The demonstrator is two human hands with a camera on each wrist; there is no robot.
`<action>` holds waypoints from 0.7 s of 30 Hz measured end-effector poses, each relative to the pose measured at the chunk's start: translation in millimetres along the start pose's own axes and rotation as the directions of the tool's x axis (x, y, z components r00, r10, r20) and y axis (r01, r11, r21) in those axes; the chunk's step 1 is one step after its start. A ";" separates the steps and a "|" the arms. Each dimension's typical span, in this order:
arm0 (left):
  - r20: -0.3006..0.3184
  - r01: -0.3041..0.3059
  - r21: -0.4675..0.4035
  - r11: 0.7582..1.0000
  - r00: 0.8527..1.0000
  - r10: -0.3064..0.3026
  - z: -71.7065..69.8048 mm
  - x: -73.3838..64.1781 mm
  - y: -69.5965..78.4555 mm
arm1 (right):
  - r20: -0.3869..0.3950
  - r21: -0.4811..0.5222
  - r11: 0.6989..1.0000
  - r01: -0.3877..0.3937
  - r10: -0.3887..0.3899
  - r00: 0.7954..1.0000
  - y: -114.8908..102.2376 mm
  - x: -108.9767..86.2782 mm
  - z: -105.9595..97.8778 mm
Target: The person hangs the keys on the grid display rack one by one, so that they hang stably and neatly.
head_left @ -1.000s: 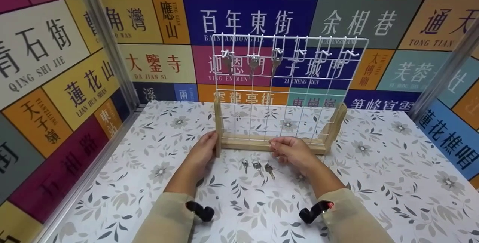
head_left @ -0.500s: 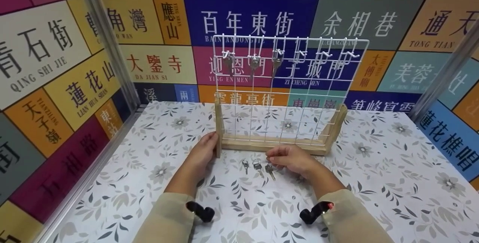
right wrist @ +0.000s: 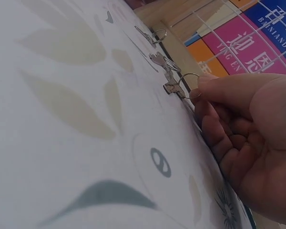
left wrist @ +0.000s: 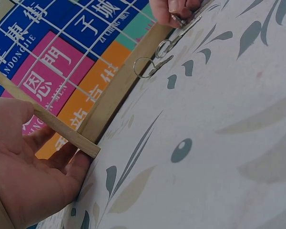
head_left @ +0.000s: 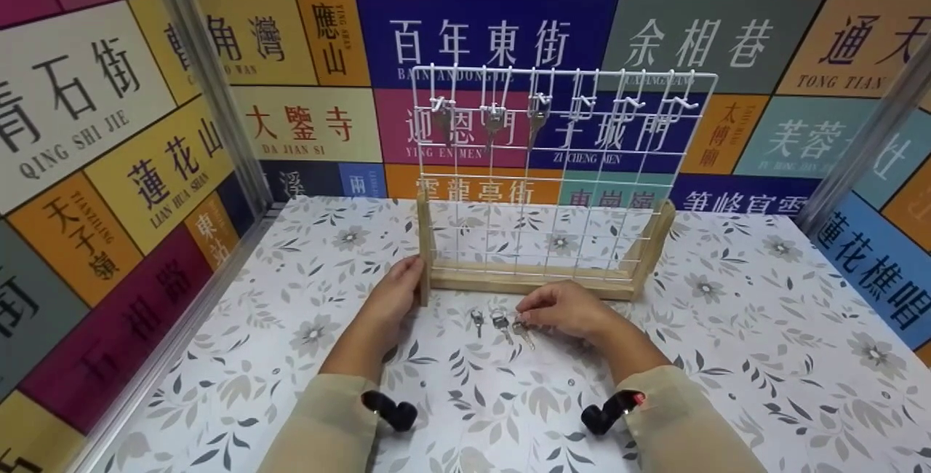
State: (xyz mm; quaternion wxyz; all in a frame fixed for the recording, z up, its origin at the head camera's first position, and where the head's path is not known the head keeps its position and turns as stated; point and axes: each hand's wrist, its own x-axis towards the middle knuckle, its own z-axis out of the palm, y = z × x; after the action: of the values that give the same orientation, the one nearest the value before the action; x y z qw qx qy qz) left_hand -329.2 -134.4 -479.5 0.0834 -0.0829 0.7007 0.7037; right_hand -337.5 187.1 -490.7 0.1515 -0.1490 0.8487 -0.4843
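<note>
Since a second ago our right hand (head_left: pixel 564 309) dropped from the rack's base onto the rightmost key (head_left: pixel 521 330), pinching its ring, near the rack (head_left: pixel 560 167). Our left hand (head_left: pixel 396 292) grips the rack's left post.

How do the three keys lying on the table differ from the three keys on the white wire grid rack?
The metal keys lying on the floral tablecloth are flat, side by side before the wooden base; the metal keys hanging on the white wire grid rack dangle from hooks in its top row. The right hand pinches the ring of the rightmost lying key; no hand touches the hanging ones. The left hand holds the rack's wooden post. Both sets hold three keys.
</note>
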 end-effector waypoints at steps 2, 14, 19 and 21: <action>0.000 0.005 0.000 1.000 1.000 -0.005 -0.1 0.2 0.5 | -0.012 -0.031 1.000 0.001 -0.001 1.000 -1.1 0.0 0.1; -0.014 -0.005 -0.019 1.000 1.000 0.005 1.4 4.1 -1.4 | -0.058 -0.025 0.999 -0.032 0.030 0.998 -5.9 -2.7 -0.4; -0.010 -0.016 -0.033 0.999 1.000 0.016 1.3 4.6 -1.5 | -0.070 0.120 0.991 -0.051 0.060 0.996 -9.8 -4.0 -4.3; -0.009 -0.016 -0.030 0.999 1.000 0.016 1.0 4.1 -1.2 | -0.082 0.175 0.983 -0.050 0.065 0.994 -12.9 -4.7 -7.0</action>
State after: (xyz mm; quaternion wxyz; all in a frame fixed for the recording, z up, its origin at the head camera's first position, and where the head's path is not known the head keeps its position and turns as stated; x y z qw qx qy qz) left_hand -332.8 -133.3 -481.6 0.0736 -0.0815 0.6912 0.7143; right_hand -334.7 188.1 -475.6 0.1405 -0.0893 0.8134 -0.5574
